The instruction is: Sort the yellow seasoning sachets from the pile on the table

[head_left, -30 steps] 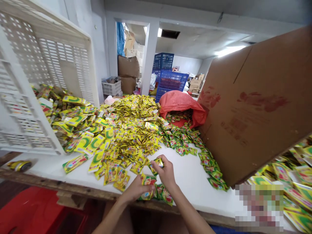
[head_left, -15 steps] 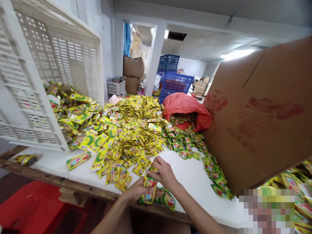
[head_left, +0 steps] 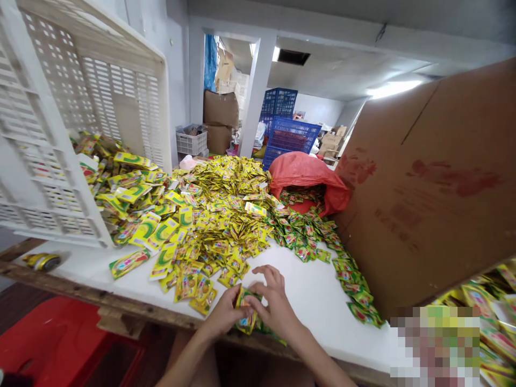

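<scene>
Low at the table's front edge, my left hand (head_left: 226, 314) is closed around a small yellow-and-green carton (head_left: 245, 318), thumb across its front. My right hand (head_left: 274, 298) touches the carton's upper end with thumb and forefinger; its other fingers are raised and apart. Green sachets (head_left: 264, 327) lie just below my right hand, mostly hidden by it. Ahead spreads a heap of yellow sachets (head_left: 226, 226). Green sachets (head_left: 306, 236) trail from a red sack (head_left: 308, 174). Flat yellow cartons (head_left: 163, 234) lie to the left.
A white crate (head_left: 163, 118) lies tipped on its side at left, cartons spilling out. On the right leans a large cardboard box (head_left: 419, 188). A yellow-and-dark roundish object (head_left: 42, 262) sits at the left table edge, above a red stool (head_left: 60, 338). Blue crates (head_left: 290, 134) stand behind.
My right hand has moved down and in onto the carton's upper end; the green sachet it held no longer shows. The carton in my left hand has turned and risen slightly.
</scene>
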`<state>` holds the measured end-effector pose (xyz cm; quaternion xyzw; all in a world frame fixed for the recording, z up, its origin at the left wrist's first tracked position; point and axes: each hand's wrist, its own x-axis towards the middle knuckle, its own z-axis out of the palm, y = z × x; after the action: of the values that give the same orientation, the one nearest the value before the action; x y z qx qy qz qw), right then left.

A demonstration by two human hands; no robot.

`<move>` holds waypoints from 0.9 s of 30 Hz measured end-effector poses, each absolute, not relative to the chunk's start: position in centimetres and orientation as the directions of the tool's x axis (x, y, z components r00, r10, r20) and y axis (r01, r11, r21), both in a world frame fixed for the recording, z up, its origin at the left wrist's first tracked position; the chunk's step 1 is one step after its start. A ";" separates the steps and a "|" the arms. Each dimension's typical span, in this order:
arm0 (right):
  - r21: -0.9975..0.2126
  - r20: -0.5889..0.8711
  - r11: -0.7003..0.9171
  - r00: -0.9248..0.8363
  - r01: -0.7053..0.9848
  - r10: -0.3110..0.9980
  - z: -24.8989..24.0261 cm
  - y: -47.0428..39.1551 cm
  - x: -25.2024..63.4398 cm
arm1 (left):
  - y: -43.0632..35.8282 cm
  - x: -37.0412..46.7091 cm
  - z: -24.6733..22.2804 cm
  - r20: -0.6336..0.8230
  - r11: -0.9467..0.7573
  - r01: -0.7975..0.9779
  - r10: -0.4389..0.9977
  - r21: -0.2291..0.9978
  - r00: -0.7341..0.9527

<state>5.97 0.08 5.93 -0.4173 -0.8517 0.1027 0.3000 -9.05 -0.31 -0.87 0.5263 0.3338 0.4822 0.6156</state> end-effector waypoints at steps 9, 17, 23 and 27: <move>-0.880 0.314 0.338 -0.127 0.334 0.941 1.4 -1.5 6.0 | -0.7 -8.5 -1.9 0.130 -0.079 -0.307 0.980 0.948 0.149; -0.930 0.276 0.284 -0.067 0.235 0.959 -0.8 -1.7 5.2 | -1.9 -9.7 -0.8 0.215 -0.214 -0.024 0.973 0.977 0.090; -0.938 0.259 0.268 -0.067 0.220 0.963 -0.9 -1.5 5.0 | -2.0 -11.2 -0.6 0.177 -0.179 -0.003 0.965 0.984 0.194; -0.947 0.240 0.257 -0.106 0.193 0.965 -0.7 -1.6 4.8 | -2.1 -11.7 -0.4 0.196 -0.213 0.070 0.960 0.974 0.200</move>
<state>4.82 -1.60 -0.67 -0.4611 -0.6279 0.3985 0.4840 -11.73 -2.08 -0.38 0.6171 0.4174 0.4752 0.4681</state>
